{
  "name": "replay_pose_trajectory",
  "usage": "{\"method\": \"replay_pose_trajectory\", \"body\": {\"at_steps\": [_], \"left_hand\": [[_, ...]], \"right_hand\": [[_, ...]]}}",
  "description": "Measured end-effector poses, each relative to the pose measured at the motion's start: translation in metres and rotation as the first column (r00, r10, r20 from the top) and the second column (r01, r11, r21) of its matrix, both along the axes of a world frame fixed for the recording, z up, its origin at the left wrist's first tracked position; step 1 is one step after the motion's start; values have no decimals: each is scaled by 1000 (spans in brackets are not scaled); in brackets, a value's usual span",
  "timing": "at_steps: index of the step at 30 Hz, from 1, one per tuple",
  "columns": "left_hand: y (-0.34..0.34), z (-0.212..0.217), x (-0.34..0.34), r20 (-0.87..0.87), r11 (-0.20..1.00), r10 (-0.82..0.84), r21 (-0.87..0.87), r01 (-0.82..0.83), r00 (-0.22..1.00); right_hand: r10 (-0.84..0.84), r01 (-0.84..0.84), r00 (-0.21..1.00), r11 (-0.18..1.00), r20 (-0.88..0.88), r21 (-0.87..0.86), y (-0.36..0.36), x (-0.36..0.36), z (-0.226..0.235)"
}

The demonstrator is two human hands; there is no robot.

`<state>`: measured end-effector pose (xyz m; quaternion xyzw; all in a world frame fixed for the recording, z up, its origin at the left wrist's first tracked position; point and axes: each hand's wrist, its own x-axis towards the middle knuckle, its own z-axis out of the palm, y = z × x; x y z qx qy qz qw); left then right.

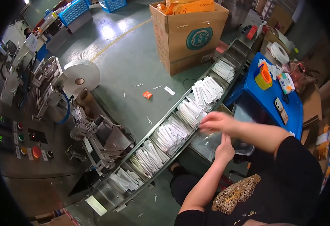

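My right hand [219,123] reaches over the near edge of a segmented conveyor [148,181], and motion smears its fingers. Just below it, my left hand [225,151] is closed, its fingertips pointing up toward the right wrist; anything inside it is hidden. The hands overlap in view, and I cannot tell whether they touch. Slim white packets [189,113] lie in the compartment beside my right fingers. Other compartments hold more packets [171,134], loosely piled. A clear plastic bin [244,148] sits beside my left hand, partly covered by my arms.
A machine with a control panel [33,141] and a white paper roll [82,77] stands left. Beyond the conveyor is a large cardboard box [189,41]. On the right, a blue table [261,100] bears a phone [281,110] and a tape roll [263,78]. Small picks litter the floor.
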<state>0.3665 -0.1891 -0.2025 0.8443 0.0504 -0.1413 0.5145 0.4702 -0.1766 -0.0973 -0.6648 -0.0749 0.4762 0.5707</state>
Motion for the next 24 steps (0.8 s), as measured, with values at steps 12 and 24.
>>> {"method": "replay_pose_trajectory", "body": {"at_steps": [12,24], "left_hand": [[23,-14,-28,105,973,128,-204,-105,986],[43,23,-36,126,981,174,-112,-160,977]], "right_hand": [[419,-364,897,882,143,-299,176,-148,-74],[511,-170,728,779,456,-603,208,-169,-112]]}}
